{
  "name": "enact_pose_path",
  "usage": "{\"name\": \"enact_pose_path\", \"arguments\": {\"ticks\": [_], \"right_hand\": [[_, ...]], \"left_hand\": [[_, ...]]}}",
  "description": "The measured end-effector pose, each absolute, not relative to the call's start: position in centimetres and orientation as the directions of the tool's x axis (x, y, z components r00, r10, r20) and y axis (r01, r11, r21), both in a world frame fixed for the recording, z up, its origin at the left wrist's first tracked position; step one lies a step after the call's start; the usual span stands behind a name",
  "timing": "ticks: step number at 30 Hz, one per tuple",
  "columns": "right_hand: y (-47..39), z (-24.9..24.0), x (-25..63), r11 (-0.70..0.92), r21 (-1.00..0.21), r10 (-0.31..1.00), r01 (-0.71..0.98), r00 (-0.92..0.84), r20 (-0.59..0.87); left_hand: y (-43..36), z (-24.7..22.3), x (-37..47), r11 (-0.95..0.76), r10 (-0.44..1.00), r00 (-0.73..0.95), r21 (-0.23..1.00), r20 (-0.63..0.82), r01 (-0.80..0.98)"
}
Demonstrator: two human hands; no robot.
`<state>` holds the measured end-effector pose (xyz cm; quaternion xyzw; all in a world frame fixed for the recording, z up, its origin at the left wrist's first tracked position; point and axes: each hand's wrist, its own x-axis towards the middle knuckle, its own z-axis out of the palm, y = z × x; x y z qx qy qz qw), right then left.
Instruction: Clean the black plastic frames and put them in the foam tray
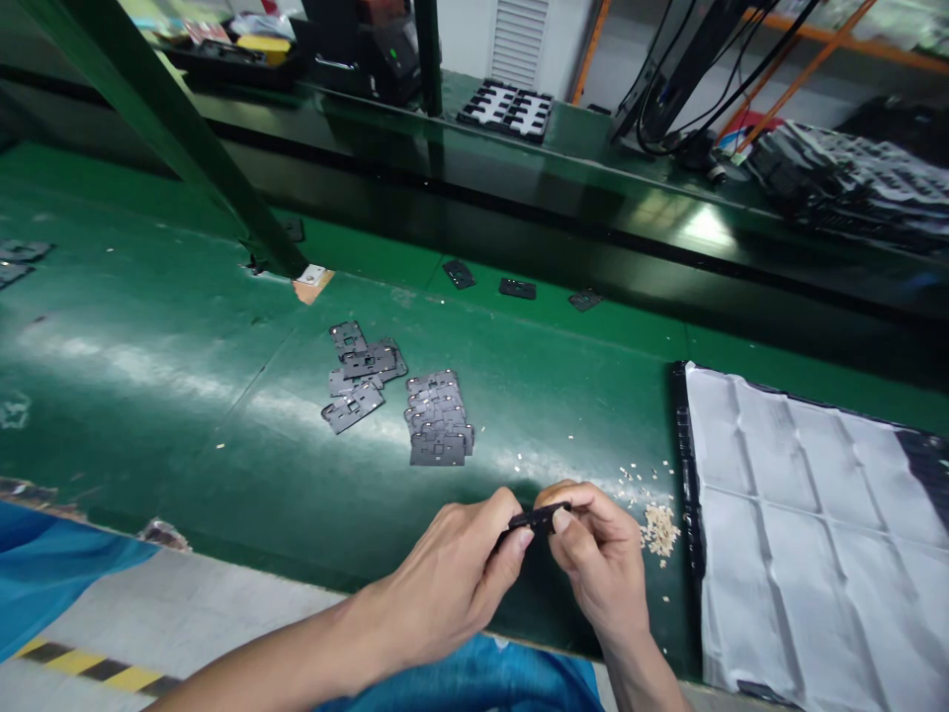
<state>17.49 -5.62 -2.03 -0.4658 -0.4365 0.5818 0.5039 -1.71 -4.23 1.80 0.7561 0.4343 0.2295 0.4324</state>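
Near the front edge of the green table, my left hand pinches one end of a thin black plate, which is seen nearly edge-on. The fingers and thumb of my right hand close on its other end. Beyond my hands lies an overlapping row of dark flat plates, with a looser pile of similar plates to its left. Beside my right hand is a small heap of tiny beige pieces, with several more scattered around it.
A black tray covered with white sheet material stands at the right. Single dark plates lie farther back along the belt. A green post slants down at the left. Behind are a shelf with a small tray and cables.
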Motion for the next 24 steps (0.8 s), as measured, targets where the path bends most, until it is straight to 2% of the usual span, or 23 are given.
{"name": "enact_pose_path", "arguments": {"ticks": [24], "right_hand": [[-5.35,-1.29,17.11,-0.156,-0.967,0.988,-0.203,-0.050,-0.149]], "left_hand": [[-4.14,1.79,-2.02,-0.231,0.854,0.518,0.863,-0.041,0.449]]}}
